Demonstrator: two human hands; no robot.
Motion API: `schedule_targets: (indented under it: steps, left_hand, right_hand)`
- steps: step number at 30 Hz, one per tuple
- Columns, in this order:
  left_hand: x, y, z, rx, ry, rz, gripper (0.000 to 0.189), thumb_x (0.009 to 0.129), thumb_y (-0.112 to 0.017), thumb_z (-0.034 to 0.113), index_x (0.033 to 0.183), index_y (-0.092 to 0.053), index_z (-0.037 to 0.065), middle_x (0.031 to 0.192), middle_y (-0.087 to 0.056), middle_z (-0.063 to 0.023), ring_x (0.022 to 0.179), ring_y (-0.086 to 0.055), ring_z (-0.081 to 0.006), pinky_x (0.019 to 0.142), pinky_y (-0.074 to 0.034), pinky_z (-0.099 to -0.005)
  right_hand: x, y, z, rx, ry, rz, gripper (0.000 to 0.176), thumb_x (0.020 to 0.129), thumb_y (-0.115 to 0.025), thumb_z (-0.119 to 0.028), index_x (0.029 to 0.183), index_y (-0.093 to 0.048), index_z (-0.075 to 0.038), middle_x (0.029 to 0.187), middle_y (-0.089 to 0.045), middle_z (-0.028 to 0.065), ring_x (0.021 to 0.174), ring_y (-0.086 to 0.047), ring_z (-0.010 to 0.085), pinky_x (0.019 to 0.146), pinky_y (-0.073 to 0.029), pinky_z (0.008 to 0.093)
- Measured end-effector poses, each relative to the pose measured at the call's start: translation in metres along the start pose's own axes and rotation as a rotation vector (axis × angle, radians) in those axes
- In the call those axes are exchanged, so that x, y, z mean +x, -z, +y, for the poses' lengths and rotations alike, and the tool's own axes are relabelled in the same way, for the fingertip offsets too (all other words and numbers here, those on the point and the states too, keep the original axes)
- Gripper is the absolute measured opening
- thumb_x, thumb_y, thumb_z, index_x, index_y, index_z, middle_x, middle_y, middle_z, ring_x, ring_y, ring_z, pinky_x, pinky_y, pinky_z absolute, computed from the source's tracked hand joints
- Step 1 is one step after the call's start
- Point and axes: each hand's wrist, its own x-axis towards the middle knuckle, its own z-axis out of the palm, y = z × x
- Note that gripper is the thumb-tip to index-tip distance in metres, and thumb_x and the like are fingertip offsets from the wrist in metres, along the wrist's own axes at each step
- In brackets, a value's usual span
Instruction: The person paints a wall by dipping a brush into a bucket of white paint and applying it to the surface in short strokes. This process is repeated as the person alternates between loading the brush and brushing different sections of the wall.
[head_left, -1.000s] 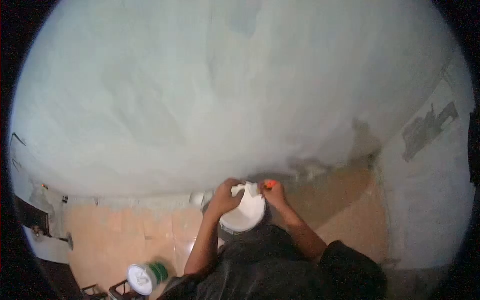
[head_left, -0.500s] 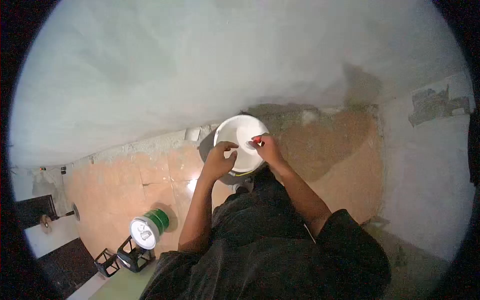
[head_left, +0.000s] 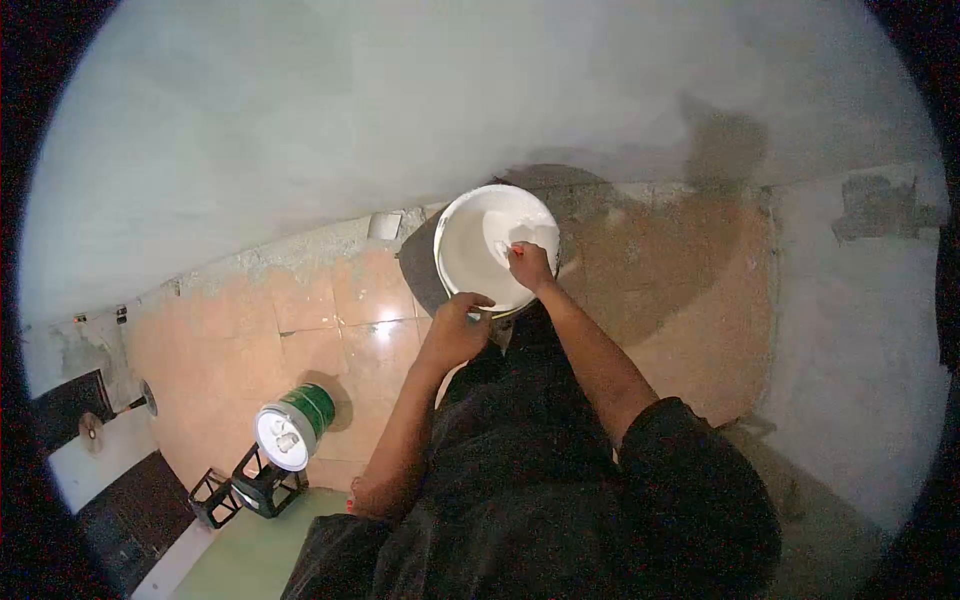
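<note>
A white bucket [head_left: 463, 278] stands in front of me, with pale, smooth material inside it. My right hand [head_left: 529, 266] is closed on a small tool with a red handle [head_left: 517, 250], held inside the bucket; the tool's far end is over or in the white material [head_left: 500, 228]. My left hand [head_left: 463, 326] is at the near rim of the bucket, thumb and fingers bent around the edge. Part of a yellow handle shows beside that rim.
A green and white bucket [head_left: 310, 408] stands at the left near black stools [head_left: 262, 484]. A pale wall [head_left: 400, 110] runs across the far side above orange floor tiles [head_left: 230, 350]. A fan [head_left: 90, 432] is at the far left.
My left hand has gone from over the bucket's opening down to its near rim. My right hand and the red-handled tool sit slightly higher in view, as does the bucket.
</note>
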Motion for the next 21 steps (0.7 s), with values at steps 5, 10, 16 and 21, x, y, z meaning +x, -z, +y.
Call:
schedule_targets:
  steps: [5, 10, 16, 21]
  left_hand:
    - [-0.008, -0.026, -0.014, -0.034, 0.028, 0.031, 0.022, 0.084, -0.063, 0.008, 0.104, -0.066, -0.002, 0.103, -0.067, -0.0197, 0.097, -0.066, -0.0301, 0.085, -0.052, -0.0380]
    - [-0.012, -0.030, -0.017, -0.039, -0.004, 0.067, 0.023, 0.083, -0.064, 0.008, 0.105, -0.065, 0.000, 0.102, -0.066, -0.0205, 0.097, -0.065, -0.0336, 0.085, -0.051, -0.0390]
    - [-0.013, -0.024, -0.005, -0.063, 0.084, 0.043, 0.023, 0.080, -0.062, 0.006, 0.101, -0.065, -0.004, 0.105, -0.065, -0.0245, 0.100, -0.063, -0.0386, 0.088, -0.050, -0.0417]
    - [-0.019, -0.034, -0.012, -0.128, 0.065, 0.100, 0.021, 0.082, -0.061, 0.006, 0.101, -0.065, -0.001, 0.103, -0.064, -0.0234, 0.098, -0.063, -0.0385, 0.087, -0.051, -0.0419]
  right_hand:
    - [0.001, -0.001, 0.010, -0.105, -0.018, -0.065, 0.023, 0.087, -0.062, -0.020, 0.093, -0.066, 0.002, 0.080, -0.065, 0.0234, 0.077, -0.066, 0.0384, 0.069, -0.051, 0.0410]
    - [0.004, -0.015, 0.020, 0.014, -0.184, -0.093, 0.027, 0.085, -0.063, -0.023, 0.095, -0.069, 0.001, 0.088, -0.068, 0.0232, 0.084, -0.067, 0.0385, 0.075, -0.053, 0.0415]
    - [0.009, -0.021, 0.027, -0.092, -0.103, -0.038, 0.024, 0.085, -0.061, -0.023, 0.091, -0.069, -0.001, 0.085, -0.068, 0.0216, 0.083, -0.066, 0.0398, 0.074, -0.053, 0.0445]
    - [0.009, -0.030, 0.047, -0.194, -0.007, -0.045, 0.022, 0.084, -0.060, -0.020, 0.081, -0.066, 0.001, 0.077, -0.065, 0.0221, 0.078, -0.063, 0.0424, 0.074, -0.052, 0.0487]
